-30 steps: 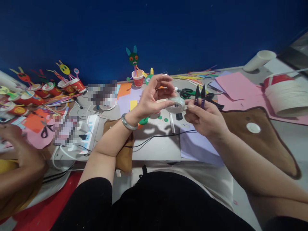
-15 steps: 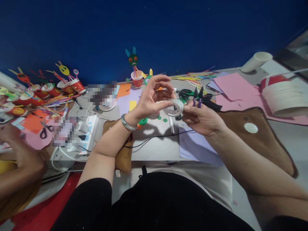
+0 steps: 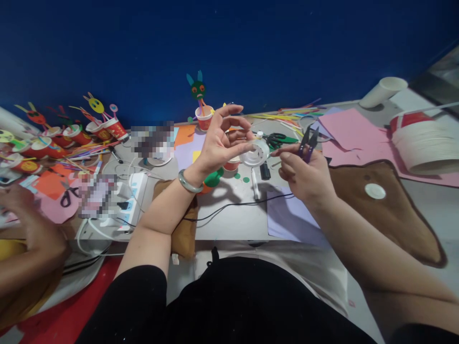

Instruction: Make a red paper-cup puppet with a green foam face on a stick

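Observation:
My left hand [image 3: 225,138] pinches a roll of clear tape [image 3: 264,154] by its near edge, with the other fingers curled above it. Close on its right, my right hand [image 3: 308,174] is closed around small purple-handled thread snips [image 3: 309,143], whose dark blades point up and away. The right index finger reaches toward the roll's right edge; I cannot tell whether a strip of tape runs between them. Below the hands lie a white marker [image 3: 255,184] and its black cap [image 3: 265,171]. Behind the left hand, a paper cup [image 3: 232,164] is mostly hidden.
A green-headed straw figure stands in a red paper cup [image 3: 204,118] at the back. More cup figures [image 3: 114,128] line the left, near a power strip [image 3: 134,198] and another person's arm [image 3: 39,239]. Black scissors [image 3: 275,139], pink paper [image 3: 353,129] and stacked paper cups [image 3: 423,143] are right.
My right hand has moved slightly right and away from the tape roll, and the snips have shifted right with it. The left hand stays nearly in place with the roll.

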### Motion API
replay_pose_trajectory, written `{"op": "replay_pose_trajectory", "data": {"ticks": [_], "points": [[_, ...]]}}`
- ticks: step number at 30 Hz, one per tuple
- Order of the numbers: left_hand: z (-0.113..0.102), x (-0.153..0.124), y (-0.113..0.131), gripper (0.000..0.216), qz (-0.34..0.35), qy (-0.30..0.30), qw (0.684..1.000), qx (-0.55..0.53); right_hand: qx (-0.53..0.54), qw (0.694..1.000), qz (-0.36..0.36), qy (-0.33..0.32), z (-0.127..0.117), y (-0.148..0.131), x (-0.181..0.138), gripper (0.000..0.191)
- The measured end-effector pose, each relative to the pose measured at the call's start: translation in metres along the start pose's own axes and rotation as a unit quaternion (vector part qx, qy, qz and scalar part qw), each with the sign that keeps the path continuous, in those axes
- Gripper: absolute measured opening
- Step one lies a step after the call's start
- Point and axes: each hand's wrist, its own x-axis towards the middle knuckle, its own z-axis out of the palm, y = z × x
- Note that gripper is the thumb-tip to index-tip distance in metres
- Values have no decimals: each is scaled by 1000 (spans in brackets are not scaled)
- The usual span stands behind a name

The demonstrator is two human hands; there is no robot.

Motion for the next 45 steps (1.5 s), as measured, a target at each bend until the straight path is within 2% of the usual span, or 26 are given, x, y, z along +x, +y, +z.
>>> {"op": "replay_pose_trajectory", "data": {"ticks": [6, 10, 13, 17, 19, 21, 23, 25, 28, 31, 36, 39, 41, 43, 45], "points": [[5, -3, -19, 100, 15, -11, 999, -43, -124, 982, -140, -10, 13, 7, -11, 67], [8, -5, -29, 98, -8, -13, 999, -33, -150, 972, -183, -6, 14, 13, -4, 65], [6, -3, -36, 100, 2, -16, 1000, -27, -177, 961, -210, 14, -1, 15, 10, 62], [-1, 0, -37, 96, 4, -25, 1000, 12, -260, 923, -272, 77, -45, 20, 56, 58], [-4, 0, -31, 88, 9, -26, 999, 15, -306, 903, -282, 110, -69, 25, 89, 52], [-5, 0, -22, 78, 21, -26, 999, 7, -364, 883, -267, 128, -86, 30, 122, 57], [-6, 0, -12, 65, 23, -30, 999, 11, -423, 862, -231, 157, -96, 34, 151, 63], [-6, 1, -5, 56, 32, -34, 998, 35, -451, 851, -216, 160, -100, 37, 170, 62], [-7, 2, -2, 47, 71, -50, 993, 86, -461, 849, -213, 146, -100, 40, 183, 59], [-9, 2, -4, 37, 99, -74, 984, 127, -466, 850, -204, 135, -101, 42, 190, 66], [-12, 1, -4, 40, 125, -94, 971, 182, -459, 854, -221, 109, -105, 43, 205, 72], [-15, 0, -7, 45, 125, -101, 967, 196, -461, 849, -239, 100, -99, 42, 193, 70], [-16, 1, -9, 44, 125, -99, 968, 192, -490, 833, -243, 76, -85, 40, 166, 58], [-17, 1, -9, 37, 120, -87, 973, 177, -552, 802, -227, 10, -64, 36, 124, 41], [-18, 2, -7, 31, 100, -67, 981, 154, -611, 766, -182, -79, -38, 31, 79, 36]]}}
